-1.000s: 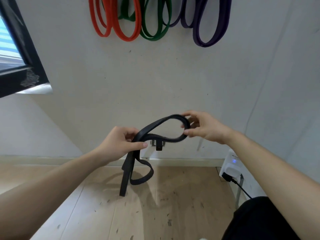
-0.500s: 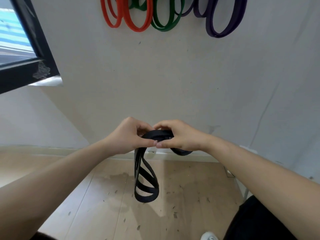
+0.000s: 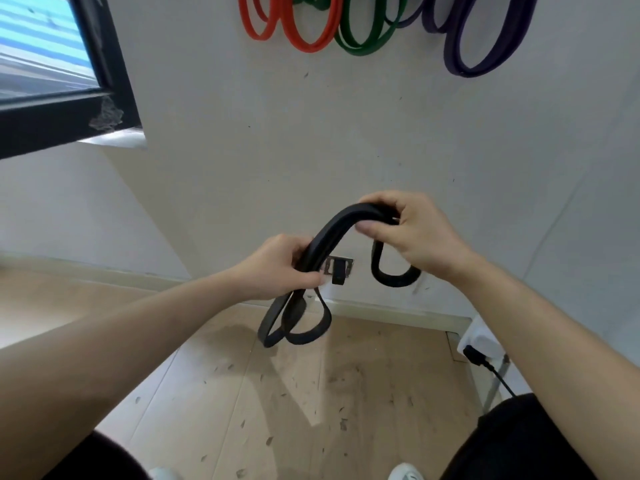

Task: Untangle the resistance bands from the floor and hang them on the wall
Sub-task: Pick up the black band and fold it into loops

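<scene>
The black band (image 3: 332, 233) is off the floor, held in the air before the wall, arching between both hands; the left hand (image 3: 280, 268) grips its lower end, fingers curled round several strands, and slack loops hang below that fist; the right hand (image 3: 415, 237) pinches the top of the arch between thumb and curled fingers, a short loop hanging under it; behind, low on the white, speckled wall (image 3: 242, 150), sits a small metal bracket (image 3: 337, 268); high on the wall hang red bands (image 3: 308, 47), a green band (image 3: 360, 50) and purple bands (image 3: 465, 70); a dark window frame (image 3: 114, 81) stands upper left; a pale skirting (image 3: 381, 311) meets the light wooden floor (image 3: 277, 393), flecked with dark scuffs; at right a white box (image 3: 483, 337) takes a black plug (image 3: 472, 353); white shoe tips (image 3: 405, 472) show at the bottom edge.
</scene>
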The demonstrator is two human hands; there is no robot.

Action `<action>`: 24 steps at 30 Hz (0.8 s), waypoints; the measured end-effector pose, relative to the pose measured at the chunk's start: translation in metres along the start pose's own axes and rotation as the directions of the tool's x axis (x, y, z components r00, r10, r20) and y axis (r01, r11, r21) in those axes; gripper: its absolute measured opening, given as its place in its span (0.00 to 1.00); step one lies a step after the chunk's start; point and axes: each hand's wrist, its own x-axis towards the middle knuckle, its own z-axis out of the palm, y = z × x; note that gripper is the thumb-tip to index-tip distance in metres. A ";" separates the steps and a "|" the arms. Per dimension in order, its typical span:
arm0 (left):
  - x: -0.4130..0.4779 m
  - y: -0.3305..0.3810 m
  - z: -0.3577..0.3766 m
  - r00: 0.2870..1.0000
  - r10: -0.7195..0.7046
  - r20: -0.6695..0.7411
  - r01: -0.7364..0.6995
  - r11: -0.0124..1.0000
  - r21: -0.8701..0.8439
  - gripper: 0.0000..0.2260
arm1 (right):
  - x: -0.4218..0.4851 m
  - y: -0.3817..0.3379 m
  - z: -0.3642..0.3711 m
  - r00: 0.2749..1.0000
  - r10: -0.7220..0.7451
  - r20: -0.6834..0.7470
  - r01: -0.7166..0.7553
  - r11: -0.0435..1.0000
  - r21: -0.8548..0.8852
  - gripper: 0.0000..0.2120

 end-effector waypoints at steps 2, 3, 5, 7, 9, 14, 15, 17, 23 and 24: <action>0.001 0.000 -0.002 1.000 0.010 -0.011 -0.010 0.998 -0.057 0.04 | 0.001 0.008 -0.009 0.998 0.017 -0.053 -0.014 0.998 0.066 0.07; 0.002 0.001 -0.003 1.000 0.009 -0.012 -0.010 0.996 -0.088 0.05 | 0.001 0.012 -0.012 0.997 0.026 -0.069 -0.021 0.997 0.079 0.08; 0.004 0.004 -0.006 1.000 0.005 -0.001 -0.005 0.989 -0.145 0.08 | 0.001 0.021 -0.017 0.995 0.049 -0.081 -0.042 0.995 0.091 0.07; 0.005 0.006 -0.008 1.000 0.007 -0.008 -0.008 0.982 -0.187 0.09 | 0.000 0.030 -0.023 0.995 0.087 -0.058 -0.080 0.991 0.106 0.06; 0.007 0.010 -0.012 0.998 0.007 -0.054 -0.018 0.980 -0.197 0.09 | -0.001 0.039 -0.027 0.990 0.138 0.013 -0.138 0.985 0.102 0.06; 0.008 0.016 -0.018 0.995 0.045 -0.092 -0.062 0.978 -0.198 0.11 | -0.006 0.056 -0.022 0.927 0.250 0.279 -0.261 0.965 0.003 0.08; 0.007 0.018 -0.017 0.995 0.056 -0.081 -0.071 0.979 -0.193 0.11 | -0.007 0.056 -0.016 0.904 0.257 0.343 -0.267 0.964 -0.017 0.09; 0.006 0.023 -0.015 0.995 0.083 -0.063 -0.093 0.978 -0.184 0.10 | -0.010 0.050 -0.003 0.863 0.248 0.441 -0.270 0.963 -0.013 0.11; 0.005 0.030 -0.010 0.990 0.138 -0.025 -0.140 0.986 -0.088 0.11 | -0.003 0.022 0.029 0.935 0.095 0.341 -0.195 0.942 0.273 0.12; 0.005 0.029 -0.011 0.990 0.138 -0.036 -0.140 0.988 -0.071 0.11 | -0.001 0.020 0.030 0.938 0.088 0.336 -0.187 0.944 0.273 0.11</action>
